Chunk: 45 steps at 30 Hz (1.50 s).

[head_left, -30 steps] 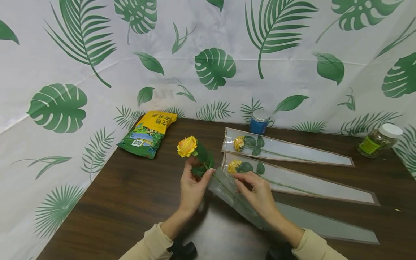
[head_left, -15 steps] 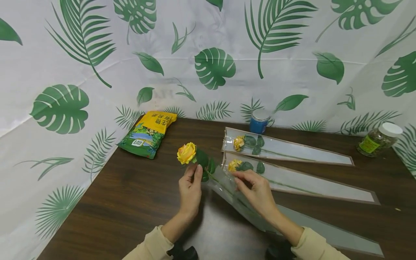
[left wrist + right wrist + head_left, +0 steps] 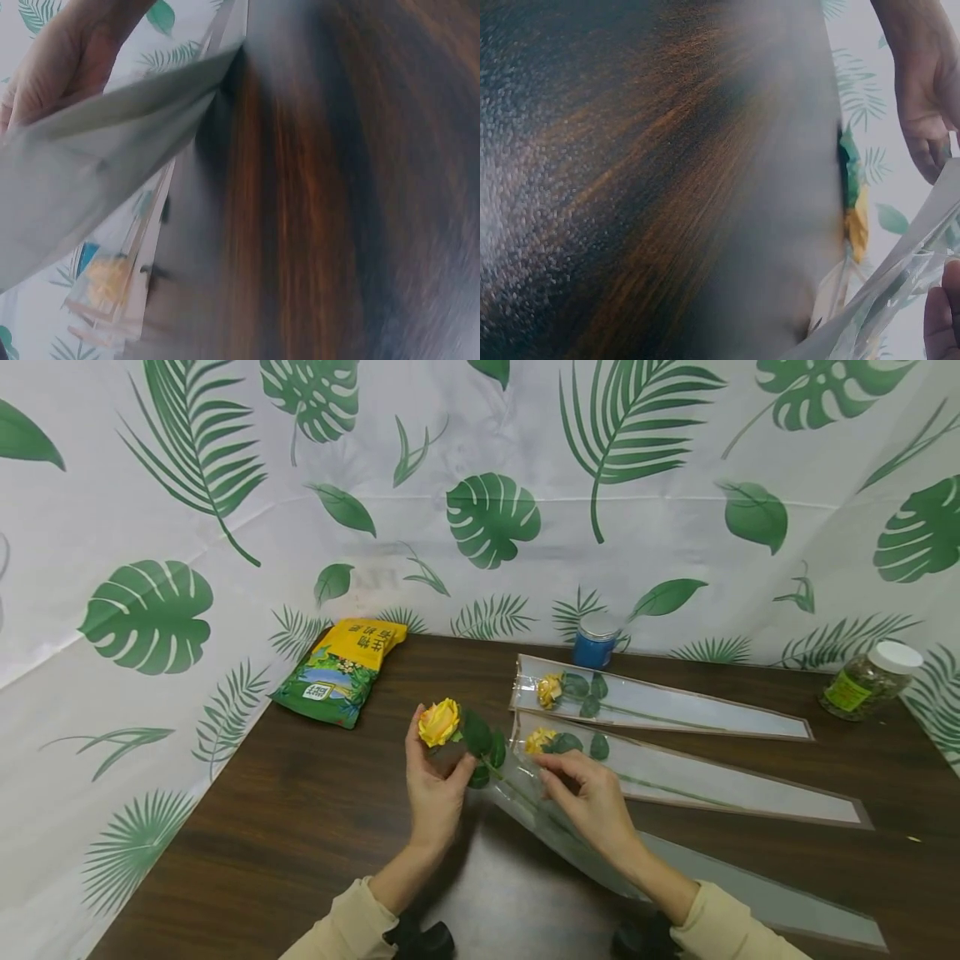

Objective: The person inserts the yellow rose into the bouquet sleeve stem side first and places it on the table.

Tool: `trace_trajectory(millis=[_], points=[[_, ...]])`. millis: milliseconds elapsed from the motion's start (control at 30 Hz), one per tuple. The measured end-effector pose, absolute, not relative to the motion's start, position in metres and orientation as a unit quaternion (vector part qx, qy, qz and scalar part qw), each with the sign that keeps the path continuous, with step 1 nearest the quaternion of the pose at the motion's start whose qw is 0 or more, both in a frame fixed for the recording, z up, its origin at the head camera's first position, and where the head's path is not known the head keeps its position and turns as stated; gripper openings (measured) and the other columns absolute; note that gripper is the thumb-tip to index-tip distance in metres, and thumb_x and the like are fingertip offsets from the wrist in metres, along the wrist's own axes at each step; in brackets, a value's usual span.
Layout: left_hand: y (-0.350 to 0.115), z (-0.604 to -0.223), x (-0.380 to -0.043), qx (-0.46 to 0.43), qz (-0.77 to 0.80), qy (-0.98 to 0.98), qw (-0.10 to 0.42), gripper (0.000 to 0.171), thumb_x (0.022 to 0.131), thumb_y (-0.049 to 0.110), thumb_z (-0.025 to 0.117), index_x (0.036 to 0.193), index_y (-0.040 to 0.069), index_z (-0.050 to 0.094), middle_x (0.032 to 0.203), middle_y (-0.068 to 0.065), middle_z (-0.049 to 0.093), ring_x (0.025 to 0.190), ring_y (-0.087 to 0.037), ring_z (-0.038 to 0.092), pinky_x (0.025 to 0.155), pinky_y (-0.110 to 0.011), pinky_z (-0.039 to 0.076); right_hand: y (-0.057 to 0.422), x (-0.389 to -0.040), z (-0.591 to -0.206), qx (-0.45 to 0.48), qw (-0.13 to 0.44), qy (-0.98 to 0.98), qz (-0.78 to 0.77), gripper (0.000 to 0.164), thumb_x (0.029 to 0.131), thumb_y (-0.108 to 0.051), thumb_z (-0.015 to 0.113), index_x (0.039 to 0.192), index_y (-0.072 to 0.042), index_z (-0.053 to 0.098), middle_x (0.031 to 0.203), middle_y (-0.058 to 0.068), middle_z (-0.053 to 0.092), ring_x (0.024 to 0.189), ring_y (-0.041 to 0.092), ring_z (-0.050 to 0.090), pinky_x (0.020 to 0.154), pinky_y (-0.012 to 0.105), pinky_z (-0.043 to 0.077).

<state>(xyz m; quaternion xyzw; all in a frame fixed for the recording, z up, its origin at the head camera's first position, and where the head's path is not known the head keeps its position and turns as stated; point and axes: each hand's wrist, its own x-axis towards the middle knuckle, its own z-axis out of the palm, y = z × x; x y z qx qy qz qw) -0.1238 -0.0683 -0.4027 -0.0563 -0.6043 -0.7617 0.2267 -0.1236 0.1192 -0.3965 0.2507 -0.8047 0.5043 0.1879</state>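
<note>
A yellow artificial rose [image 3: 438, 723] with dark green leaves lies slantwise at the middle of the table, its stem running down inside a clear plastic flower sleeve [image 3: 551, 831]. Around the bloom's left side my left hand [image 3: 437, 793] is spread, index finger up beside the petals and thumb by the leaves. My right hand [image 3: 592, 797] pinches the sleeve's upper edge near its mouth. In the left wrist view the sleeve [image 3: 97, 172] crosses in front of my right hand [image 3: 64, 64]. Only the fingers of my right hand [image 3: 943, 311] show in the right wrist view.
Two sleeved yellow roses, a far one [image 3: 675, 714] and a nearer one [image 3: 697, 785], lie on the dark wooden table [image 3: 300, 835]. Behind them stands a blue can [image 3: 595, 645]. A yellow-green bag [image 3: 341, 672] lies back left, and a white-lidded jar [image 3: 862, 689] stands far right.
My left hand has let go of its pinch below the bloom and spread around its left side. The rose has shifted slightly right and down. My right hand keeps its pinch on the sleeve.
</note>
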Motion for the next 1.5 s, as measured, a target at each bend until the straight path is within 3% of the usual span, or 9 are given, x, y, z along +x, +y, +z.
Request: trace_trajectory(millis=[133, 367, 533, 767, 1100, 1333, 1500], points=[[-0.072, -0.403, -0.125, -0.068, -0.741, -0.627, 0.23, 0.087, 0.079, -0.016, 0.062, 0.149, 0.014, 0.02, 0.13, -0.014, 0.043, 0.084, -0.008, 0.062, 0.068, -0.019, 0.052, 0.119, -0.124, -0.397, 0.252, 0.192, -0.802, 0.505, 0.02, 0.079, 0.011, 0.067, 0.097, 0.003, 0.07, 0.076, 0.004, 0.064, 0.059, 0.005, 0.06, 0.05, 0.015, 0.048], [-0.075, -0.404, -0.121, -0.097, -0.72, -0.66, 0.193, 0.079, 0.079, -0.011, 0.067, 0.145, 0.006, 0.026, 0.127, -0.015, 0.047, 0.086, -0.011, 0.063, 0.073, -0.022, 0.054, 0.121, -0.124, -0.396, 0.247, 0.193, -0.803, 0.507, 0.021, 0.079, 0.011, 0.067, 0.097, 0.002, 0.07, 0.077, 0.003, 0.064, 0.059, 0.005, 0.06, 0.051, 0.015, 0.048], [-0.078, -0.405, -0.117, -0.108, -0.713, -0.67, 0.177, 0.063, 0.085, -0.002, 0.065, 0.14, 0.004, 0.035, 0.126, -0.015, 0.051, 0.092, -0.011, 0.062, 0.073, -0.02, 0.052, 0.122, -0.125, -0.394, 0.246, 0.202, -0.804, 0.502, 0.021, 0.08, 0.01, 0.067, 0.097, 0.0, 0.071, 0.077, 0.001, 0.064, 0.059, 0.006, 0.06, 0.051, 0.014, 0.047], [-0.082, -0.408, -0.112, -0.076, -0.67, -0.719, 0.168, 0.032, 0.094, 0.006, 0.057, 0.126, 0.007, 0.055, 0.112, -0.012, 0.061, 0.083, -0.009, 0.062, 0.069, -0.019, 0.051, 0.122, -0.124, -0.391, 0.249, 0.202, -0.81, 0.491, 0.022, 0.08, 0.011, 0.066, 0.098, -0.002, 0.071, 0.08, 0.0, 0.065, 0.061, 0.001, 0.056, 0.051, 0.014, 0.046], [-0.076, -0.391, -0.102, -0.088, -0.605, -0.771, 0.178, 0.022, 0.084, -0.001, 0.066, 0.106, -0.002, 0.066, 0.095, -0.013, 0.065, 0.071, -0.012, 0.055, 0.057, -0.022, 0.047, 0.121, -0.125, -0.392, 0.255, 0.221, -0.814, 0.473, 0.022, 0.078, 0.011, 0.068, 0.094, -0.002, 0.072, 0.079, 0.0, 0.066, 0.065, -0.002, 0.051, 0.054, 0.013, 0.046], [-0.082, -0.41, -0.109, -0.108, -0.586, -0.788, 0.157, 0.019, 0.086, 0.012, 0.068, 0.105, 0.013, 0.069, 0.092, -0.001, 0.07, 0.07, -0.009, 0.058, 0.052, -0.02, 0.044, 0.121, -0.125, -0.394, 0.279, 0.237, -0.809, 0.461, 0.025, 0.076, 0.013, 0.069, 0.095, -0.002, 0.072, 0.079, 0.0, 0.066, 0.063, -0.001, 0.048, 0.052, 0.011, 0.043], [-0.086, -0.415, -0.109, -0.13, -0.566, -0.802, 0.137, 0.018, 0.087, 0.018, 0.068, 0.105, 0.014, 0.069, 0.084, 0.002, 0.07, 0.068, -0.007, 0.056, 0.05, -0.019, 0.044, 0.122, -0.125, -0.396, 0.291, 0.245, -0.81, 0.447, 0.026, 0.075, 0.012, 0.069, 0.095, -0.004, 0.072, 0.078, -0.001, 0.065, 0.063, 0.0, 0.046, 0.053, 0.011, 0.04]])
